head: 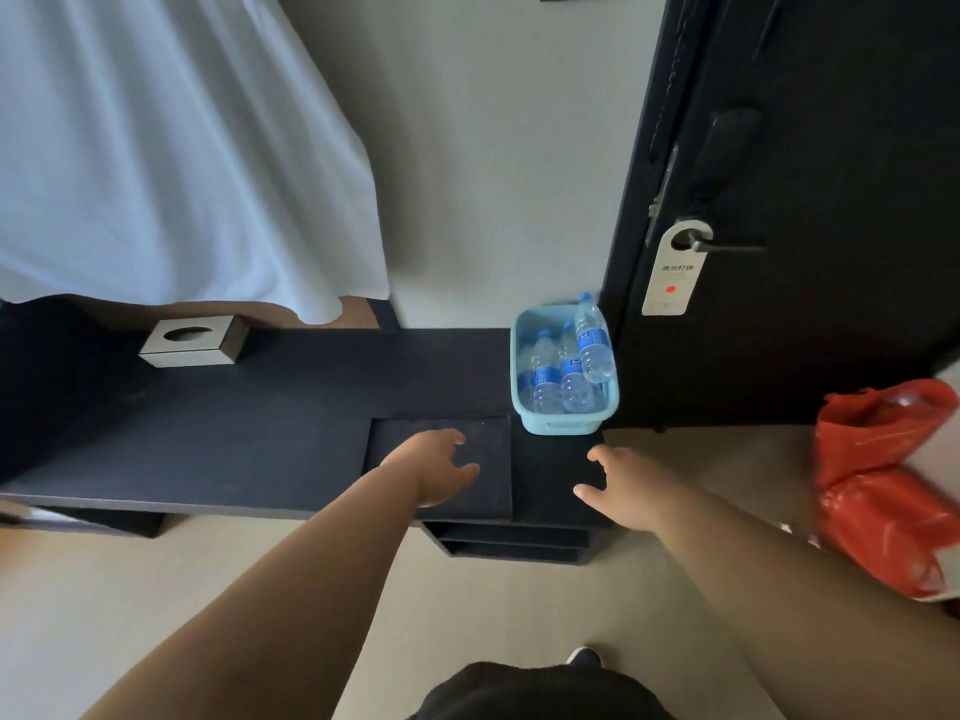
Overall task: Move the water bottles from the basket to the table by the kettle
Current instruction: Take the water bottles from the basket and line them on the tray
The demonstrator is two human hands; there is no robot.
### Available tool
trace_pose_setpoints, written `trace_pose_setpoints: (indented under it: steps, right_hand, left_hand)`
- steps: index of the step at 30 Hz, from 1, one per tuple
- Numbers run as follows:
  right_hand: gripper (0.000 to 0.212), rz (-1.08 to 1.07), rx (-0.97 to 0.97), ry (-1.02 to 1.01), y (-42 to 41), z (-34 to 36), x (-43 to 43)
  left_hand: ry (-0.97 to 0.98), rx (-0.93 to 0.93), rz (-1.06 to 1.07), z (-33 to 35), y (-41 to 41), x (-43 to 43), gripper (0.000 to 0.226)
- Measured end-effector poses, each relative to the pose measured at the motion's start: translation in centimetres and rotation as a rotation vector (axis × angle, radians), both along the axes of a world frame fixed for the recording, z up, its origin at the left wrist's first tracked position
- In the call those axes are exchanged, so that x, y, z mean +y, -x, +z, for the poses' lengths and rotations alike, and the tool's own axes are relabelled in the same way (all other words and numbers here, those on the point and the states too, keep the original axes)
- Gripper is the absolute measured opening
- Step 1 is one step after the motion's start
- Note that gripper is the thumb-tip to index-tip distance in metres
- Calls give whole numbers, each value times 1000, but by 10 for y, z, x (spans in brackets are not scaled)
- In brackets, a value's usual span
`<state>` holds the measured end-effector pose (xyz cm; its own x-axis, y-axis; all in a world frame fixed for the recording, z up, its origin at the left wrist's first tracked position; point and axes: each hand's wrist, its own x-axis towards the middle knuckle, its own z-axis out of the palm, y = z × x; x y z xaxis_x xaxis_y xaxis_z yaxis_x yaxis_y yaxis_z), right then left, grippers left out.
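Head view: left hand (441,467) and right hand (626,485) hover over the counter (260,433), each grip spread and empty; water bottles (569,368) lie in the basket (563,424) just beyond the right grip.

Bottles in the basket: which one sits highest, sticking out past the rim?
The rightmost bottle, leaning on the blue basket's right wall with its cap above the far rim. The others lie lower inside.

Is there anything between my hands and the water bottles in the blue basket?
Nothing visible. Only bare dark desk top lies between the left hand, the right hand and the light blue plastic basket. The clear blue-labelled water bottles lie uncovered inside.
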<state>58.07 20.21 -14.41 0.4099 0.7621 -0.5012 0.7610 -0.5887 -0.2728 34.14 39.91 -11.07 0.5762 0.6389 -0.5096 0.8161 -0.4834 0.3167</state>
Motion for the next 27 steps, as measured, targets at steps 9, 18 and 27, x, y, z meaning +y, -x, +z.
trace_pose_setpoints:
  steps: [9, 18, 27]
  right_hand:
    - [73, 6, 54, 8, -48, -15, 38]
    - [61, -33, -11, 51, -74, -22, 89]
    - [70, -181, 28, 40, -88, -28, 138]
  left_hand:
    - [34, 18, 47, -14, -46, 38, 69]
    - [154, -95, 89, -32, -91, 107, 66]
    - [191, -64, 2, -58, -125, 169, 64]
